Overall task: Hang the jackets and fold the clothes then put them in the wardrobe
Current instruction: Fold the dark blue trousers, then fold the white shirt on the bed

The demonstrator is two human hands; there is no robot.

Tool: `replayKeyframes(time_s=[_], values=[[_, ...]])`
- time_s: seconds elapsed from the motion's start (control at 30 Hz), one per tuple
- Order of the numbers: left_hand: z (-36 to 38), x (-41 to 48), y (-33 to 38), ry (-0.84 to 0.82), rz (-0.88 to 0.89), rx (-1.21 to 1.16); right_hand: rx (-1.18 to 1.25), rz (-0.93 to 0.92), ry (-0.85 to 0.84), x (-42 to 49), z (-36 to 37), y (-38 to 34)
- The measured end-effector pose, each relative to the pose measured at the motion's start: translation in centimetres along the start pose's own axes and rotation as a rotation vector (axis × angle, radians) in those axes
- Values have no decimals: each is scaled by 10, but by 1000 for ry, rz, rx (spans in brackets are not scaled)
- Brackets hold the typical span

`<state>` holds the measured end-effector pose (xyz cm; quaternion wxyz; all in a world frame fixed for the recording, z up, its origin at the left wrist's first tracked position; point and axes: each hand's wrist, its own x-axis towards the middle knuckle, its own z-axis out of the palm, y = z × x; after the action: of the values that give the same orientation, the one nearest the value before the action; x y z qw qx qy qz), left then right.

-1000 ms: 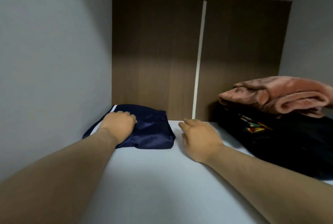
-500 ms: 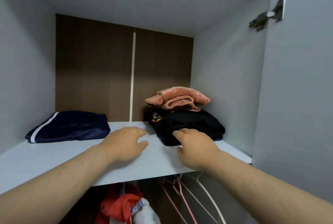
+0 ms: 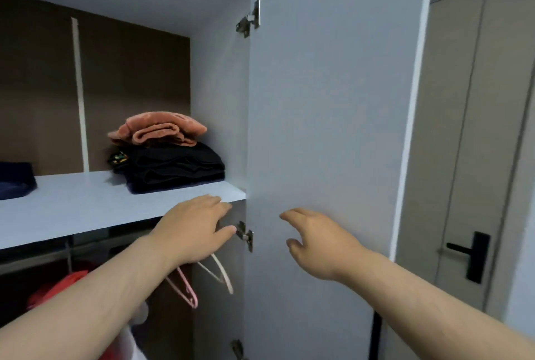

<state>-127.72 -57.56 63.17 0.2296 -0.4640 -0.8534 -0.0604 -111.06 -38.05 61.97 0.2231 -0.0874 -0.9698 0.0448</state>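
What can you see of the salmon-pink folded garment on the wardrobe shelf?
The salmon-pink folded plush garment looks soft and velvety, a loose bundle with rolled folds facing forward. It lies on top of a black folded clothes stack at the right end of the white wardrobe shelf, beside the grey side wall; contact with that wall cannot be told. Neither the left hand nor the right hand touches it.

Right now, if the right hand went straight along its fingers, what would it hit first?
Probably the inner face of the open wardrobe door: the right hand points its relaxed fingers at that panel, with nothing visible between. How far off is unclear from this one view.
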Motion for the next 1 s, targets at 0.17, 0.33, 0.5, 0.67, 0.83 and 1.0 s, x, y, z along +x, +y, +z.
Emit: replayKeyframes(time_s=[0.17,0.33,0.5,0.67,0.83,1.0], values=[[24,-2,84,-49,127,-102,41,53,47,-70,-17,21],[42,-16,141,-77,228,-198,44,123,55,-146,-18,34],[35,-38,204,-49,364,-410,-41,340,58,-221,-18,59],[36,-53,280,-56,636,-581,-91,677,154,-295,-21,68],[61,-59,333,-91,807,-532,-256,971,108,-382,-29,49],[78,-102,392,-159,908,-571,-369,1220,100,-458,-40,14]])
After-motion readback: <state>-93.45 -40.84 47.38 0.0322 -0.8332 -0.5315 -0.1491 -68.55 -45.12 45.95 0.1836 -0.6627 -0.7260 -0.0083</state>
